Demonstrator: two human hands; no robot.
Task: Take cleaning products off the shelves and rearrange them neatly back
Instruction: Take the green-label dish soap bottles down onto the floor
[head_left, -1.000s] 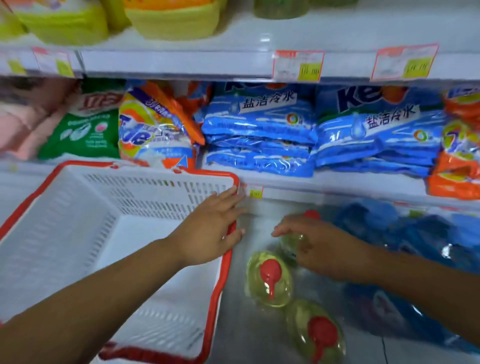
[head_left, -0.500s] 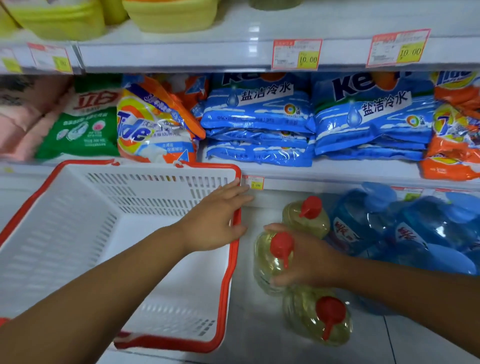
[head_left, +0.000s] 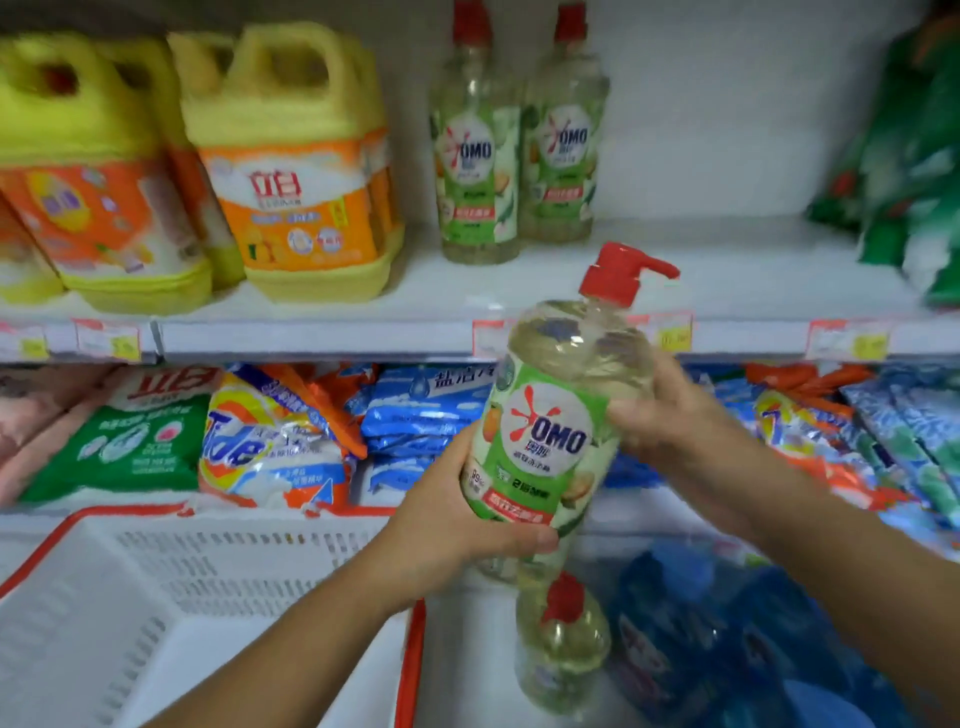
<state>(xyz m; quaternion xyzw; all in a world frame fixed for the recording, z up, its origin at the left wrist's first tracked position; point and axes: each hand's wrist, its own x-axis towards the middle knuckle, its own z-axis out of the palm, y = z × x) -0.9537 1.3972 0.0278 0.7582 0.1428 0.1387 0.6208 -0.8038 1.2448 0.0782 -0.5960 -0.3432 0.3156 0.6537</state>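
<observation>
So we've got the OMO pump bottle (head_left: 550, 431) in both hands, dead centre of the frame. It's up in the air in front of the detergent bags (head_left: 270, 441), and its red pump head reaches the top shelf (head_left: 727, 270). It's tipped a bit, top leaning to the right.

Left hand (head_left: 457, 525) grips the lower part of the body. What looks like the thumb lies across the front at the bottom of the label, and the other fingers go round the back where we can't see them. Right hand (head_left: 670, 415) is curled round the right side just under the shoulder, and some of its fingers show dimly through the clear plastic.

Handling-wise, it looks nearly full of pale liquid, so we'd guess it has real weight and will slosh when tilted. The walls are thin clear plastic, which probably gives a little under a squeeze. The glossy label looks slick.

We wouldn't lift it by the pump, since that could twist or squirt. Better to hold the body, with one hand low or under the base. The tall, narrow shape looks tippy, so we'd set it down flat.

Two matching OMO bottles (head_left: 478, 156) stand top centre beside the yellow jugs (head_left: 296, 171), with bare shelf to their right. Another pump bottle (head_left: 561, 644) sits bottom centre, and the white basket (head_left: 410, 654) is at lower left.
</observation>
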